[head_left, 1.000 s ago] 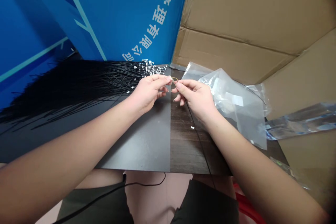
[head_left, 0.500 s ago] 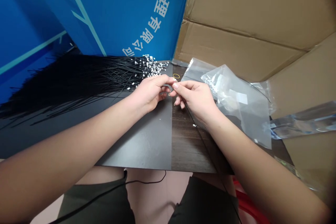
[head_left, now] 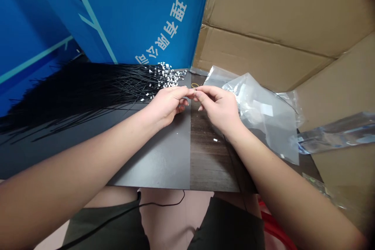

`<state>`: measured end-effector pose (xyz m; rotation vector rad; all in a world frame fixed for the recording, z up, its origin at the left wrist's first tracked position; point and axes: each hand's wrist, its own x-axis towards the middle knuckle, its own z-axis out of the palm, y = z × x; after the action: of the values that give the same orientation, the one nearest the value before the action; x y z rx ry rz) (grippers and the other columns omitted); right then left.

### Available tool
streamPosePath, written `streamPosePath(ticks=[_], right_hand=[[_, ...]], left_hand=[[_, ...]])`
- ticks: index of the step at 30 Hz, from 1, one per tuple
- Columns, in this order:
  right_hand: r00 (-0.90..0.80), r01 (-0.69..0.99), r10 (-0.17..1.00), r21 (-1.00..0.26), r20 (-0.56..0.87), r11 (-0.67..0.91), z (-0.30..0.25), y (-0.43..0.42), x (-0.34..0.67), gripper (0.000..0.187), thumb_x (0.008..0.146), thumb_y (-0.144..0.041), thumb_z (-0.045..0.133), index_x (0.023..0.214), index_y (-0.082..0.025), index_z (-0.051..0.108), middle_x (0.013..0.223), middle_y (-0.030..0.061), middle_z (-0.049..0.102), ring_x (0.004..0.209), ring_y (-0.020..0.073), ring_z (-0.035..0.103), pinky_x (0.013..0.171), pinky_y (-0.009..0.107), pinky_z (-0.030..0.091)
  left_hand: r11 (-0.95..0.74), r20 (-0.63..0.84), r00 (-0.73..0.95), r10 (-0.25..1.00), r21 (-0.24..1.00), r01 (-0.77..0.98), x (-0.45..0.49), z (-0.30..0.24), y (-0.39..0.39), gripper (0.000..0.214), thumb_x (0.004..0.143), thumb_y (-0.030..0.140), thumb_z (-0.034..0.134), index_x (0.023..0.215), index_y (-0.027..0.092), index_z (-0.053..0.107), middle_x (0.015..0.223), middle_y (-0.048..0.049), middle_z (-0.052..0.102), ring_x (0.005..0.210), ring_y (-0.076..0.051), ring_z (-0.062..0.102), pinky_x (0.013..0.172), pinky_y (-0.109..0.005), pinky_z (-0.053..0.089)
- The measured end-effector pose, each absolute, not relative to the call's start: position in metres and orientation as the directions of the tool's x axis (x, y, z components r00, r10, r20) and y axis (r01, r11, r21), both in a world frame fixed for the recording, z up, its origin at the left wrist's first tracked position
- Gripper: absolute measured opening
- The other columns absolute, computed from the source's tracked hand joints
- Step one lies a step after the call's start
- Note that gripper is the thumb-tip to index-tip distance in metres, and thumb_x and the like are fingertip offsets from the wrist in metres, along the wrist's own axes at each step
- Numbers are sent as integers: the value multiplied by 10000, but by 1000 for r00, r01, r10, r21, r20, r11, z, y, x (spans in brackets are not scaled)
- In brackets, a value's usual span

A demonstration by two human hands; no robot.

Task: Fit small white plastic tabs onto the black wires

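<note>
Above the dark board [head_left: 164, 164], your left hand [head_left: 166, 105] and right hand [head_left: 219, 105] pinch their fingertips [head_left: 187, 92] together on a tiny dark piece [head_left: 195, 90], too small to identify; black wires [head_left: 88, 93] lie left on the board.

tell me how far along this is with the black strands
Looks done: the fanned bundle of black strands carries white tips at its ends. In hand: the left hand and right hand meet in a fingertip pinch, on something too small to tell. Seemingly left: a yellow ring lies loose on the board, and the clear plastic bag looks flat and unfilled.
</note>
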<state>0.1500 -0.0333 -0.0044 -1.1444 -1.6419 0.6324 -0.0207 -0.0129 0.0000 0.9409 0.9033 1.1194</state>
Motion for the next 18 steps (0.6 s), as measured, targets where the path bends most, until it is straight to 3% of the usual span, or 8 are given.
streamPosePath(ticks=[10, 18], right_hand=[[-92, 392, 897, -812, 432, 432, -2, -35, 154, 179, 998, -387, 657, 960, -241, 754, 846, 3, 759, 631, 137, 632, 707, 317, 520], [-89, 353, 908, -840, 409, 412, 0, -35, 155, 164, 969, -369, 704, 967, -228, 788, 854, -3, 772, 605, 117, 629, 664, 295, 516]], left_hand=[[205, -123, 282, 952, 937, -283, -24, 0, -11, 246, 732, 341, 908, 830, 152, 787, 944, -77, 769, 646, -83, 545, 575, -253, 385], [191, -103, 322, 941, 948, -253, -26, 5, -13, 264, 713, 341, 933, 761, 149, 757, 812, -57, 723, 620, -87, 513, 567, -261, 379]])
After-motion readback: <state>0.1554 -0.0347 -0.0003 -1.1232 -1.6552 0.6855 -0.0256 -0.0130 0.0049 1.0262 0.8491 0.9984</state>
